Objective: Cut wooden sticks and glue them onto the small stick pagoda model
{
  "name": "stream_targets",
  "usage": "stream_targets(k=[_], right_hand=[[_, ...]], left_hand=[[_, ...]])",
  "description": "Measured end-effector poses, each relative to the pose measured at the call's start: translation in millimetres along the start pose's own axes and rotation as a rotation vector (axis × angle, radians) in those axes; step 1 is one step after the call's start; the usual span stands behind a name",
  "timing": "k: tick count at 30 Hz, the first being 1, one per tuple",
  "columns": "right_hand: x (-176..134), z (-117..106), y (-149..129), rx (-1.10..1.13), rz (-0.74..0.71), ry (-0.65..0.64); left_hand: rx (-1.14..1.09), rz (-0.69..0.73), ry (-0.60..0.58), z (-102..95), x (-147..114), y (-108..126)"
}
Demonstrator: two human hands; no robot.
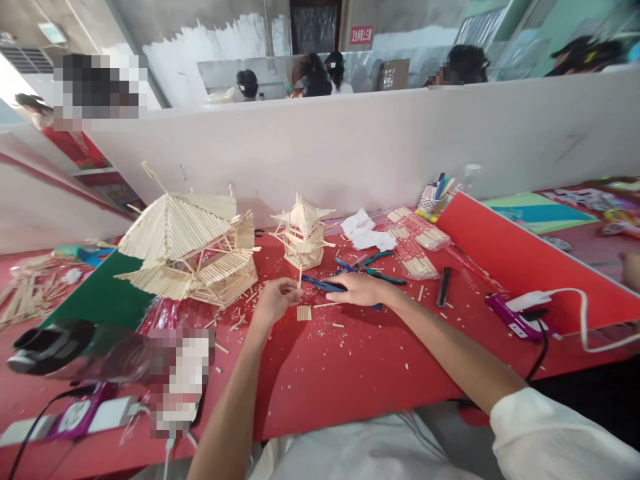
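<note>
My left hand (276, 301) pinches a thin wooden stick (301, 276), which stands nearly upright from the fingertips. My right hand (361, 289) is closed around a long dark-blue tool (324, 285); its tip points toward the stick, and its exact kind is hard to make out. Just below the fingers lies a small square panel of sticks (304, 313) on the red tabletop. Behind my hands stands a small stick-built pavilion (303, 233). Pliers with green handles (383, 273) rest beyond my right hand.
A larger stick pavilion (187, 247) stands at left on a green board (103, 297). Bagged sticks (417, 240), white tissue (367, 233), a black cutter (443, 287) and a red board (530, 260) are at right. A bottle (100, 350) and phone (187, 377) lie left. Scraps litter the red table (340, 387).
</note>
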State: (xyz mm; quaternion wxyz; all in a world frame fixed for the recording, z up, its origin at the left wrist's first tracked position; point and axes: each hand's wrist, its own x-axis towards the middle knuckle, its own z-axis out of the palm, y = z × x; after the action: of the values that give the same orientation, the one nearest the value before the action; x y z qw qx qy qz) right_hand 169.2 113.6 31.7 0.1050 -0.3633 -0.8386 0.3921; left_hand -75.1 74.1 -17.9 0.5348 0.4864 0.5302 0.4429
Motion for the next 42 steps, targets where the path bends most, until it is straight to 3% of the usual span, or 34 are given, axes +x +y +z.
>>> stream_targets(k=[8,31,42], right_hand=[[14,-1,-6,-0.116,0.006,-0.089],[21,1,-12,-0.108,0.005,-0.087],[23,-1,-14,-0.182,-0.004,-0.153]], left_hand=[[-0.049,-0.013,0.020,-0.6,4,-7],[-0.069,-0.056,-0.017,-6.2,4,-13],[-0.067,-0.076,-0.027,-6.1,4,-12]])
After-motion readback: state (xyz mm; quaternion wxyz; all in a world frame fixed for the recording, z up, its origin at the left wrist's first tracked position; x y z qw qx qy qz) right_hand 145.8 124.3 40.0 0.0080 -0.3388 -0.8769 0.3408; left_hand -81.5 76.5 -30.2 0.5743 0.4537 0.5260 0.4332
